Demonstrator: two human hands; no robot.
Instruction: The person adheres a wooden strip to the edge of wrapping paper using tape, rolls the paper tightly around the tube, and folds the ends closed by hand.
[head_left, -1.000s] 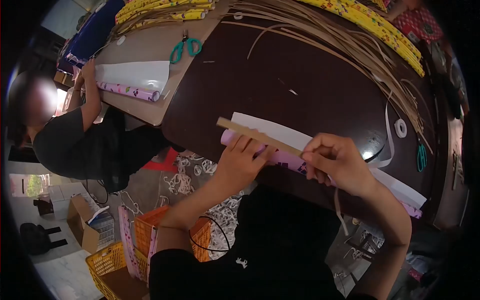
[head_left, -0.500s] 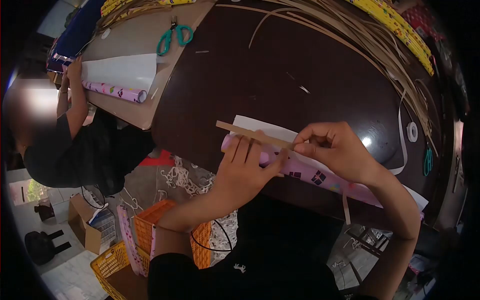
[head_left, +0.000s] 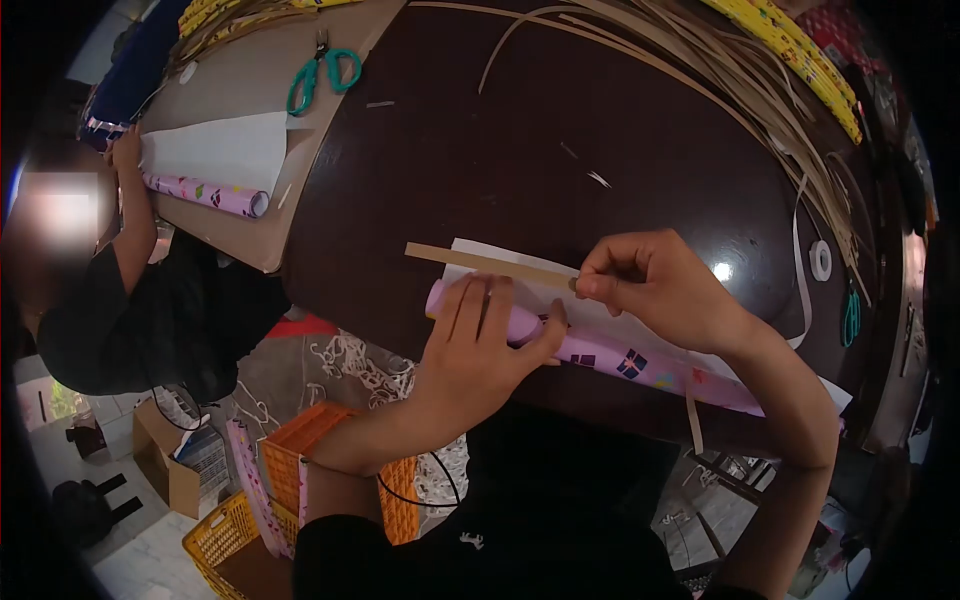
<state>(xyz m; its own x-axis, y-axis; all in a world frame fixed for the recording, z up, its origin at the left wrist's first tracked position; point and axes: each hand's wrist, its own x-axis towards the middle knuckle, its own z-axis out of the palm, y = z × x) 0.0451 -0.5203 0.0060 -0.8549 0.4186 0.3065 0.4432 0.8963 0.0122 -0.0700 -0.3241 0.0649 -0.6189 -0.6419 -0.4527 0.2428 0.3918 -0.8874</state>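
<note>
A pink patterned paper roll point(head_left: 630, 361) lies along the near table edge, with its white underside point(head_left: 480, 256) showing behind it. My left hand point(head_left: 480, 335) rests over the roll's left part, fingers bent across it and thumb pressed on its front. Across the white paper, just beyond those fingertips, lies a flat brown strip point(head_left: 450, 257). My right hand point(head_left: 660, 290) pinches the strip's right end between thumb and finger. A second brown strip point(head_left: 694, 420) hangs from the roll over the table edge.
Teal scissors point(head_left: 325, 75) lie at the upper left, more point(head_left: 850, 315) at the right beside a white tape roll point(head_left: 820, 260). Brown strips point(head_left: 740, 90) curve along the far side. A co-worker's arm point(head_left: 135, 195) reaches another pink roll point(head_left: 205, 194). Crates point(head_left: 300, 435) stand below.
The view has shifted slightly. My left thumb and fingers have drawn back a little from the strip onto the roll, and the strip shows more fully. My right hand keeps its pinch.
</note>
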